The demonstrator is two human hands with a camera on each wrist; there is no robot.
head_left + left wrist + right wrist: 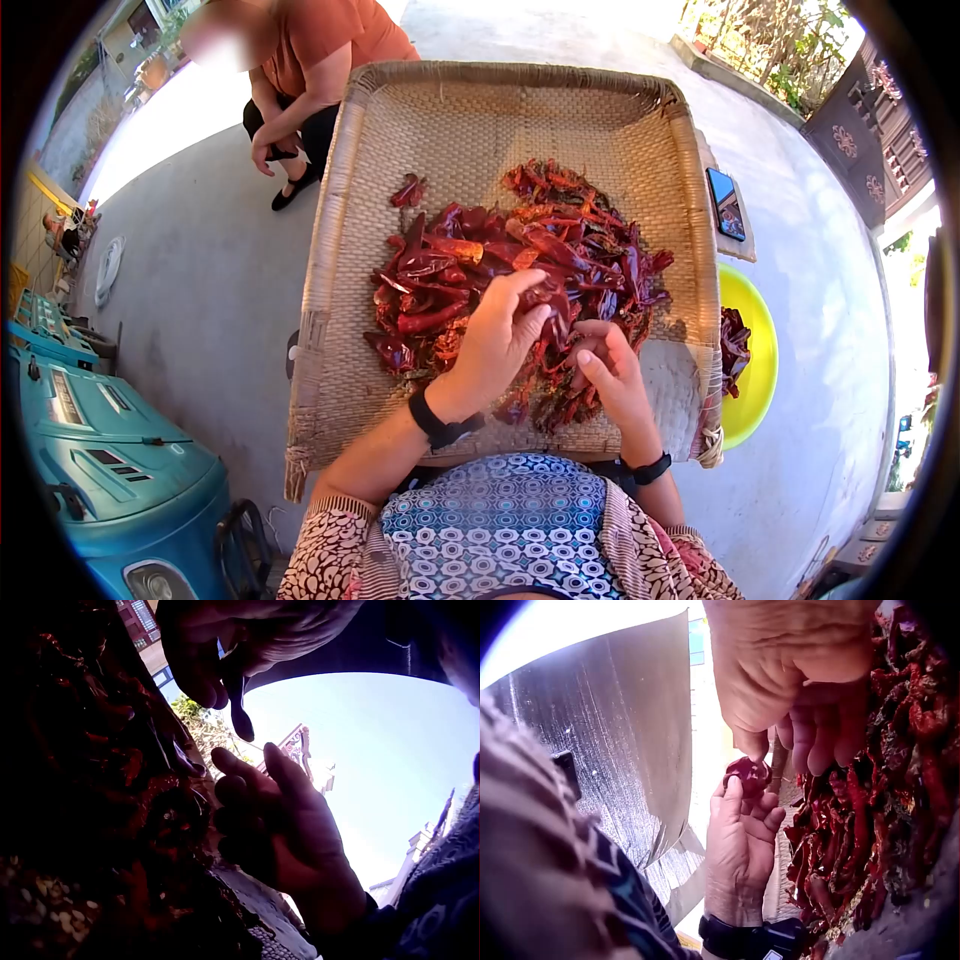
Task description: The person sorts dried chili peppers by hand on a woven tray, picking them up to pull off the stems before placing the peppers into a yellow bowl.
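Note:
In the head view my left hand point(490, 340) pinches a dark red dried chili point(548, 296) above a pile of chilies point(430, 290). The right wrist view shows that chili point(751, 777) between the left hand's point(739, 847) thumb and fingers. My right hand point(615, 385) is beside it over the near side of the pile, fingers loosely bent and parted. In the left wrist view, the pinched chili point(241, 712) hangs from my left hand point(262, 645), and the right hand point(289, 832) below has nothing visible in its grasp.
A large woven tray point(440, 110) holds the pile. Right of it are a phone point(726, 204) and a yellow-green basin point(760, 350) with dark chilies. A person in an orange top point(325, 60) crouches at the upper left. A teal vehicle point(120, 460) stands at the lower left.

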